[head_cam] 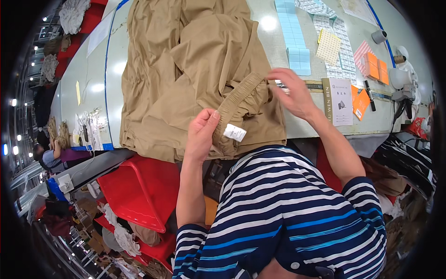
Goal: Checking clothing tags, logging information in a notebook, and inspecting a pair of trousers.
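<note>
A tan fabric garment (156, 87) lies in folds over the table and hangs a little past its front edge. My left hand (205, 130) pinches its gathered elastic waistband (240, 92) between thumb and fingers. Just right of that thumb, a white label (234, 132) bearing print shows at the band. My right hand (287, 90) is at the band's far end, with its fingers spread; the fingertips are close to the fabric, and whether they touch it I cannot tell.
Right of the garment lie blue sticker sheets (296, 42), printed label strips (345, 45), a booklet (341, 101), orange tags (361, 104), a black marker (369, 95) and a thread spool (379, 36). A red chair (139, 191) stands below the table at left. Another person sits far left.
</note>
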A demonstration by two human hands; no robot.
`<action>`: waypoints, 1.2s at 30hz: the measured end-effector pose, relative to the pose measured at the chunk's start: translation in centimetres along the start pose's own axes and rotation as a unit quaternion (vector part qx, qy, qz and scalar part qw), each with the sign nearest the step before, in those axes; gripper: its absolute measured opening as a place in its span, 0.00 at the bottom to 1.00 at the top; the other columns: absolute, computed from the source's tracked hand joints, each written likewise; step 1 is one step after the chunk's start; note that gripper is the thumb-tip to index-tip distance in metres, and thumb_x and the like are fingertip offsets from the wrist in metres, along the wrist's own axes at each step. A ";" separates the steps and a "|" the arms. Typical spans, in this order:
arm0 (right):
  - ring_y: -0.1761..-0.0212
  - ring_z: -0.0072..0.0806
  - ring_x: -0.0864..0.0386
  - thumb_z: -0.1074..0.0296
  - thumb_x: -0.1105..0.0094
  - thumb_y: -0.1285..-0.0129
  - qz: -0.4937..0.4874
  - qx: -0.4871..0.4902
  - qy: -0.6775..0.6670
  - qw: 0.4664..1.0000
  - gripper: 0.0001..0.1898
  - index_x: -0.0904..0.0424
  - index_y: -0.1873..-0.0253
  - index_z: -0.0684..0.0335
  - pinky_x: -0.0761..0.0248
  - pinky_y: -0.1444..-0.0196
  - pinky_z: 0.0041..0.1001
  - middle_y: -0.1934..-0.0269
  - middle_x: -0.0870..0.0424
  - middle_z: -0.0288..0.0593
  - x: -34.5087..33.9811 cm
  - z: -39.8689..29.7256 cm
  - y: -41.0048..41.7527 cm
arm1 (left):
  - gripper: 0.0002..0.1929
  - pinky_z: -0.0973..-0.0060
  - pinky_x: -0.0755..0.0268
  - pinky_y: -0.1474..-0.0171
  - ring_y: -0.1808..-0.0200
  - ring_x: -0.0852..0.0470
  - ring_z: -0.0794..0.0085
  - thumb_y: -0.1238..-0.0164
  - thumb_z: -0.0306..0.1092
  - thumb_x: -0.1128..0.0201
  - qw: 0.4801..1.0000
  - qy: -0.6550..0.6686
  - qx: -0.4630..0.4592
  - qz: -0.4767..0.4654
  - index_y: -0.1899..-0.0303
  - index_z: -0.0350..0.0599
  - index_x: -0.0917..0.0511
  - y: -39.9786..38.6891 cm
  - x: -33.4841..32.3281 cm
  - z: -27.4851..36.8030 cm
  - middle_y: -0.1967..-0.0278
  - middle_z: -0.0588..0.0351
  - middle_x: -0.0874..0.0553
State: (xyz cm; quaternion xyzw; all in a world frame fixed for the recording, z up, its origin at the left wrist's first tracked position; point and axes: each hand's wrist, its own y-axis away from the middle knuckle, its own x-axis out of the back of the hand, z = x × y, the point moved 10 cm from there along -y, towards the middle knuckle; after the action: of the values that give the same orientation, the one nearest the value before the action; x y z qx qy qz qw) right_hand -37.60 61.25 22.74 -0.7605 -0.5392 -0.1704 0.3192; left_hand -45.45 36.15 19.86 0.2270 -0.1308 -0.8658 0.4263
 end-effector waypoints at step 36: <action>0.57 0.52 0.19 0.81 0.47 0.42 0.066 0.093 0.309 0.944 0.11 0.21 0.56 0.63 0.27 0.54 0.41 0.61 0.17 0.53 -0.7 -24.5 -31.6 | 0.17 0.75 0.27 0.59 0.64 0.17 0.76 0.45 0.18 0.43 0.699 -0.620 -0.263 0.241 0.54 0.37 0.13 3.7 34.1 38.7 0.68 0.54 0.16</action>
State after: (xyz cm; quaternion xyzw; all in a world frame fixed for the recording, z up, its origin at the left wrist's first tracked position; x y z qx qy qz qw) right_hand -65.11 51.13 49.97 -0.6712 -0.3765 -0.3246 0.5500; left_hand -80.62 8.01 45.25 -0.5216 -0.1831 -0.6774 0.4854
